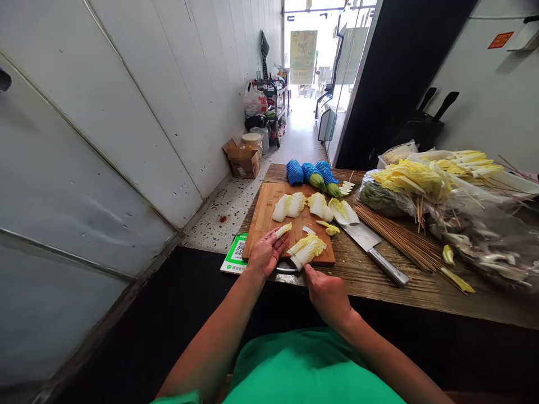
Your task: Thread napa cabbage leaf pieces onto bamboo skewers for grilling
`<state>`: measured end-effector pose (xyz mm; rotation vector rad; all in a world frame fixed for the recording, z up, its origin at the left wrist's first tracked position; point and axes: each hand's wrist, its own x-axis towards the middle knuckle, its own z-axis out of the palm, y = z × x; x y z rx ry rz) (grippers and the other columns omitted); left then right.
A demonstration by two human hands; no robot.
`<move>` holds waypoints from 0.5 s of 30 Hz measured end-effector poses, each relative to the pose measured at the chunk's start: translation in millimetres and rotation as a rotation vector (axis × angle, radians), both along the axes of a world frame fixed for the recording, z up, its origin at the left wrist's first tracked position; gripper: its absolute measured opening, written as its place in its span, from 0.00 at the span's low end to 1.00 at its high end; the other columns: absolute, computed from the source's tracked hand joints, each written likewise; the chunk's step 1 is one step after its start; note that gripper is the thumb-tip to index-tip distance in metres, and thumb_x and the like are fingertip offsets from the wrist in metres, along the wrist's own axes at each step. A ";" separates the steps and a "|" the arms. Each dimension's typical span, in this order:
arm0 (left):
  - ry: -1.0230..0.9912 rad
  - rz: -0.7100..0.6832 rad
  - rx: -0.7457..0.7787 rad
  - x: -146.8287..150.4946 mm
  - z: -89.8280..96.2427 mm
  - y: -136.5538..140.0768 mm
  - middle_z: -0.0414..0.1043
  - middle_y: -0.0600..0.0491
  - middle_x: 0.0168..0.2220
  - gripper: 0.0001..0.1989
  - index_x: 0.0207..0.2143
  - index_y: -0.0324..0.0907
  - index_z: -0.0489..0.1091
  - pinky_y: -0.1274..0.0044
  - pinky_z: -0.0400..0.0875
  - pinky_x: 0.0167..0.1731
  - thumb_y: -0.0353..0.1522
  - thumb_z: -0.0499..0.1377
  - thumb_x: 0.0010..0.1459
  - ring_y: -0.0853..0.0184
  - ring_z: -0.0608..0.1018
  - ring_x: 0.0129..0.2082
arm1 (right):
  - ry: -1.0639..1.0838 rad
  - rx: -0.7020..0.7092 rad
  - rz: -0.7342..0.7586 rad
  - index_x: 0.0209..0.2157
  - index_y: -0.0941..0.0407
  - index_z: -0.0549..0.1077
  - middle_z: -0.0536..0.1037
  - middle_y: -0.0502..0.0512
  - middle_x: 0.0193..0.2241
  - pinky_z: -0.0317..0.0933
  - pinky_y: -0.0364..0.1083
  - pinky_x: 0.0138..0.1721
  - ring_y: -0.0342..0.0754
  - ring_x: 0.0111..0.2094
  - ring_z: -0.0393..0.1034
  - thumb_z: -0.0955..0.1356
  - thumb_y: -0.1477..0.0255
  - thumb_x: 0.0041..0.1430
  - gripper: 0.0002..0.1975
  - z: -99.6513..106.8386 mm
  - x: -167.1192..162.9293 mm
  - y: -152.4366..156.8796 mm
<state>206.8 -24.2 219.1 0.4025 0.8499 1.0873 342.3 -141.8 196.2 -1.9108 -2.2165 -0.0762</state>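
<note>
My left hand [265,255] is closed on a narrow piece of napa cabbage [283,230], pale at the stem and yellow at the leaf end, over the front of a wooden cutting board [265,202]. A thin line like a skewer shows beside its fingers. My right hand [329,293] is curled at the board's front edge, its fingertips against or just below a larger napa cabbage piece [309,249]; what they pinch is hidden. More cut cabbage [320,206] lies in a row farther back. To the right rests a cleaver [362,238], its handle toward me.
Bamboo skewers [396,235] lie right of the cleaver. Skewered cabbage [415,177] is piled beyond them, near mushrooms in a plastic bag [497,258]. Green vegetables in blue foam nets [320,178] sit behind the board. A QR-code card [234,255] lies at its left.
</note>
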 end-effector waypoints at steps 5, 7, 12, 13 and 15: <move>0.015 -0.006 0.000 0.8 1.4 -1.2 0.72 0.39 0.44 0.09 0.38 0.34 0.67 0.70 0.69 0.46 0.22 0.50 0.57 0.62 0.76 0.42 | 0.016 -0.005 0.000 0.51 0.61 0.68 0.79 0.60 0.35 0.64 0.39 0.30 0.46 0.31 0.75 0.59 0.81 0.57 0.20 1.6 -0.6 -1.6; 0.020 0.002 0.003 1.3 1.7 -1.9 0.72 0.39 0.44 0.09 0.39 0.34 0.67 0.70 0.69 0.46 0.22 0.50 0.56 0.63 0.76 0.43 | 0.017 -0.011 -0.005 0.51 0.60 0.68 0.79 0.60 0.35 0.64 0.39 0.30 0.46 0.31 0.75 0.59 0.81 0.57 0.20 2.4 -1.0 -1.8; 0.024 0.003 0.022 2.1 1.2 -3.7 0.72 0.40 0.44 0.09 0.38 0.35 0.68 0.71 0.69 0.47 0.22 0.50 0.56 0.63 0.75 0.44 | 0.005 -0.051 -0.021 0.50 0.60 0.68 0.79 0.61 0.34 0.64 0.39 0.31 0.45 0.31 0.75 0.60 0.81 0.57 0.19 4.3 -2.0 -1.2; 0.022 0.002 0.029 2.1 0.8 -4.0 0.72 0.40 0.44 0.09 0.38 0.35 0.68 0.70 0.68 0.47 0.22 0.50 0.56 0.64 0.76 0.44 | 0.005 -0.057 -0.018 0.50 0.60 0.68 0.79 0.61 0.34 0.64 0.38 0.31 0.45 0.31 0.75 0.60 0.81 0.57 0.19 4.6 -2.1 -1.1; 0.019 0.004 0.040 2.2 0.1 -4.4 0.72 0.40 0.44 0.09 0.38 0.35 0.68 0.70 0.68 0.47 0.22 0.50 0.57 0.64 0.76 0.43 | 0.008 -0.064 -0.012 0.50 0.60 0.68 0.79 0.61 0.34 0.64 0.39 0.31 0.45 0.31 0.75 0.59 0.80 0.58 0.18 5.1 -2.3 -1.1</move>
